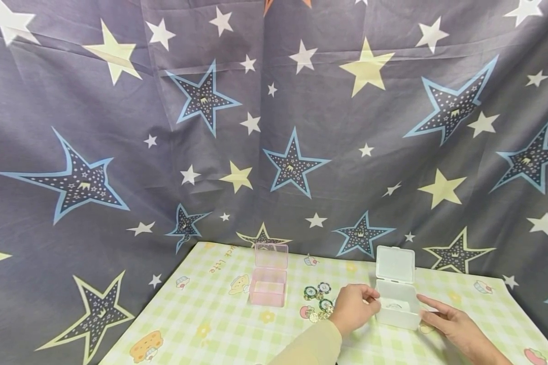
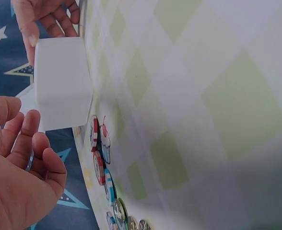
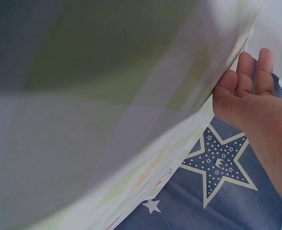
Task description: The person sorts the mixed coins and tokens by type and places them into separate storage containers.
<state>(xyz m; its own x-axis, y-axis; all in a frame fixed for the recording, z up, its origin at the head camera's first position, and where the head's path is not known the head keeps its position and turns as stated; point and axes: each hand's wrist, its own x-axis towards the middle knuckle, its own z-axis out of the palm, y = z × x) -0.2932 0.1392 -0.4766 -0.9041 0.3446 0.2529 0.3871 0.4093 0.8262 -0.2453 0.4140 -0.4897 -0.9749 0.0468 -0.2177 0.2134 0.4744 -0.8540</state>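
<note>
Near the table's (image 1: 219,324) back right edge stands one white box (image 1: 395,304), lid up, with a pale disc lying inside it. Your left hand (image 1: 353,308) hangs at its left wall, fingers curled, thumb and fingertips pinched at the rim; whether they hold anything, you cannot tell. Your right hand (image 1: 452,324) lies at the box's right side, fingers straight and loose, gripping nothing, the tips just beside the wall. One pink box (image 1: 269,281) sits near the back edge, left of middle, lid also up. Between the two boxes lies one loose cluster of chips (image 1: 319,301), about six, with green, blue and red rims. You have two boxes and two hands in view. A green-and-white checked cloth with cartoon prints covers the table. Behind it a dark star-printed sheet (image 1: 274,126) fills the backdrop
</note>
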